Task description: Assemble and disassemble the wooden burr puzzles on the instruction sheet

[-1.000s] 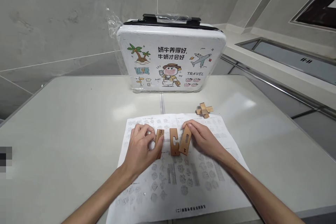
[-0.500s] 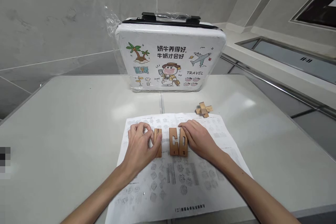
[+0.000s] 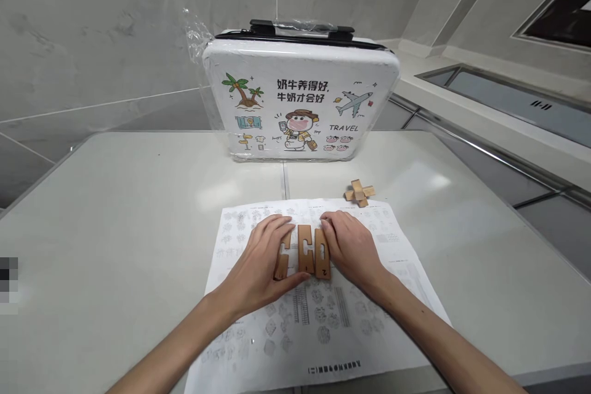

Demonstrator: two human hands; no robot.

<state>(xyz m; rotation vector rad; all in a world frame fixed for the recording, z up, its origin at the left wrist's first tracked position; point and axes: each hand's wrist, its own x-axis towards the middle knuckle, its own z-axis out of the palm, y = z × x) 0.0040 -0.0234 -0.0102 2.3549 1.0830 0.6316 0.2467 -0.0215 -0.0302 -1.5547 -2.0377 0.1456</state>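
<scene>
Three notched wooden puzzle pieces lie side by side on a printed paper sheet point(image 3: 323, 332). My left hand point(image 3: 258, 265) lies against the left piece point(image 3: 282, 257), its fingers curled over the top end and its thumb at the bottom end. The middle piece point(image 3: 305, 249) sits between the other two. My right hand point(image 3: 351, 246) presses its fingers on the right piece point(image 3: 322, 253), which bears the number 2 and touches the middle one.
A small assembled wooden cross puzzle point(image 3: 359, 192) rests beyond the paper at the right. A white picture-printed suitcase point(image 3: 300, 98), wrapped in plastic film, stands at the back of the white table point(image 3: 115, 215). A window ledge runs along the right side.
My left hand has slid the left piece rightwards, close against the middle piece. My right hand straightened the tilted right piece and pushed it against the middle one.
</scene>
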